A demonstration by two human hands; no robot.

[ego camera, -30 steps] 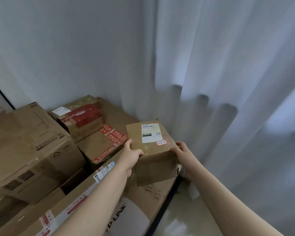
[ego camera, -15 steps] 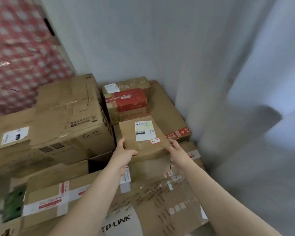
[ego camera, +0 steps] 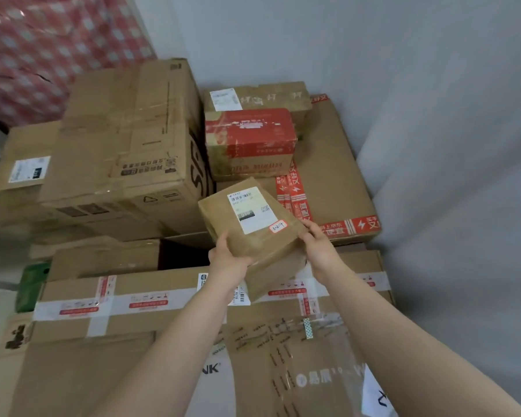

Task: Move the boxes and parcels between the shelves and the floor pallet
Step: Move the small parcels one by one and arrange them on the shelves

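Note:
A small brown taped box [ego camera: 223, 218] with a white shipping label and a small red-edged sticker is held tilted above the stack of cartons. My left hand [ego camera: 227, 261] grips its near left corner, thumb on top. My right hand [ego camera: 318, 246] holds its near right edge. Under it lies a long flat carton [ego camera: 169, 332] with white and red tape. Behind stand a big brown carton [ego camera: 127, 145], a red printed box [ego camera: 250, 136] and a wide flat carton [ego camera: 334, 188] with red tape. Whether the small box touches the stack is hidden.
A white curtain [ego camera: 448, 176] hangs close along the right side and back. A red and white checked sheet [ego camera: 42, 49] covers something at the upper left. A green item [ego camera: 30, 287] pokes out at the left edge of the stack.
My view has swung left and down from the curtain onto the stack. Both hands have carried the small box over the cartons, and it now tilts with its left side raised.

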